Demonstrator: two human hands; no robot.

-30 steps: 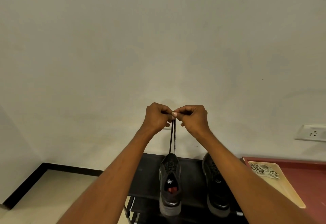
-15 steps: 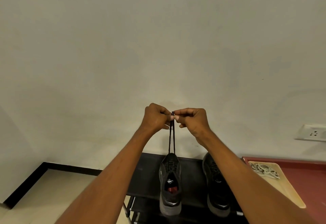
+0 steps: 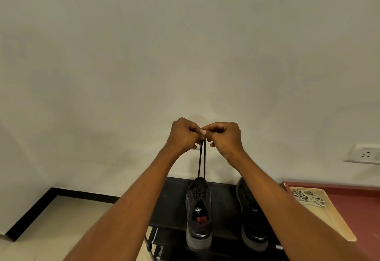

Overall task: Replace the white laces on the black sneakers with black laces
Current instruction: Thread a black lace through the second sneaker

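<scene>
Two black sneakers stand on a black shoe rack [image 3: 174, 201]. The left sneaker [image 3: 198, 213] has a black lace [image 3: 202, 159] threaded through it, and both lace ends run straight up from its toe end. My left hand [image 3: 184, 134] and my right hand [image 3: 225, 137] meet above the shoe, fingers curled, each pinching the top of a lace end, knuckles almost touching. The right sneaker [image 3: 251, 213] is partly hidden behind my right forearm. White laces [image 3: 307, 196] lie bunched in a beige tray [image 3: 329, 219] at the right.
The tray sits on a red surface [image 3: 359, 205] right of the rack. A white wall stands close behind, with a socket plate [image 3: 364, 154] at the right. Beige floor tiles [image 3: 51, 223] and a black skirting lie to the left.
Both hands stay together holding the lace ends taut above the left sneaker. The fingers have shifted slightly at the pinch; the shoes have not moved.
</scene>
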